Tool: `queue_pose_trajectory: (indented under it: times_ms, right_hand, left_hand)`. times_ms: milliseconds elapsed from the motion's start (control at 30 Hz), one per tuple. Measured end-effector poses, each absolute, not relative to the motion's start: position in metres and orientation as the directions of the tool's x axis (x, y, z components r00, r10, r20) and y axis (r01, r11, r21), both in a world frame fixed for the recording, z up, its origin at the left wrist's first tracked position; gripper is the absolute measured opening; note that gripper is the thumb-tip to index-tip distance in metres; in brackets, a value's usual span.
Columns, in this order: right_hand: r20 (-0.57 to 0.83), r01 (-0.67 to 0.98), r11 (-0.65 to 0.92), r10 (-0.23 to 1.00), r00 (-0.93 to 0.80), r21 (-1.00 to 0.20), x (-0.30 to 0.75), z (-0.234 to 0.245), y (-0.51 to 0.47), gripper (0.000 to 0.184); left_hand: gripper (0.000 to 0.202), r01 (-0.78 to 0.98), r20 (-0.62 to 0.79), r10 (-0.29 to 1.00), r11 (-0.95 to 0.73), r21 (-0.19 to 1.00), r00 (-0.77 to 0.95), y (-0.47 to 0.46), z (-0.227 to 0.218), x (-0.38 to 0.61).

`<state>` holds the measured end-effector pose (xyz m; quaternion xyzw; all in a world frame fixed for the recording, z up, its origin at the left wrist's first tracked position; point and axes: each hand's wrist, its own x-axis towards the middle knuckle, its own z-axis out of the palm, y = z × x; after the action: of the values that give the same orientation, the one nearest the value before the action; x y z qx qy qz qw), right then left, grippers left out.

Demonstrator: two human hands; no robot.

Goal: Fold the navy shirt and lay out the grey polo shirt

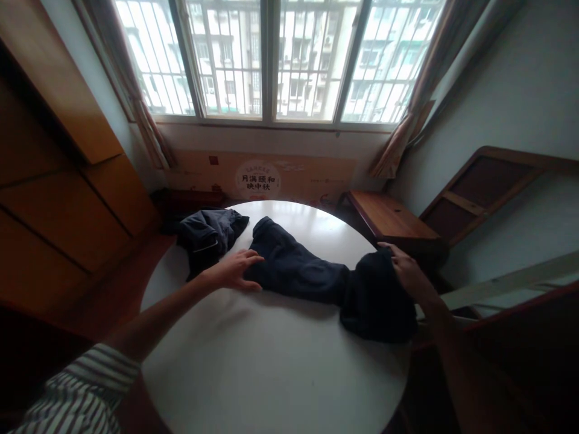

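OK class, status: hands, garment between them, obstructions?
Left hand open at dark garment; right hand touching its bunched end. Garment lies across white table. Second garment at left, seemingly not blocking.

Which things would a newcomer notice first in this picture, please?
Probably the bright barred window across the top, since the room is dim. Next, the dark garment stretched over the round white table, with the left hand at its left end and the right hand at its right end.
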<state>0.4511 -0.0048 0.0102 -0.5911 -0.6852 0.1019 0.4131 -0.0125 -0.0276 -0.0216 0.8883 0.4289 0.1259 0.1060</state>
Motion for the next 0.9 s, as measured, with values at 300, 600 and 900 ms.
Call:
queue_pose_trajectory:
  times_ms: [300,600,900]
  right_hand:
    - [0.153,0.782,0.429,0.901,-0.405,-0.452,0.425,-0.043,-0.056,0.058]
    - [0.23,0.3,0.261,0.964,-0.133,-0.918,0.427,0.022,-0.046,0.045]
    - [0.176,0.79,-0.005,0.974,0.142,-0.613,0.416,-0.013,-0.001,0.057]
  left_hand:
    - [0.032,0.738,0.232,0.85,-0.526,0.423,0.473,-0.037,-0.037,-0.021]
    - [0.038,0.493,0.502,0.858,-0.486,0.722,0.111,-0.012,0.11,-0.035]
    - [0.034,0.853,0.555,0.823,-0.372,0.367,0.121,0.017,0.061,-0.04]
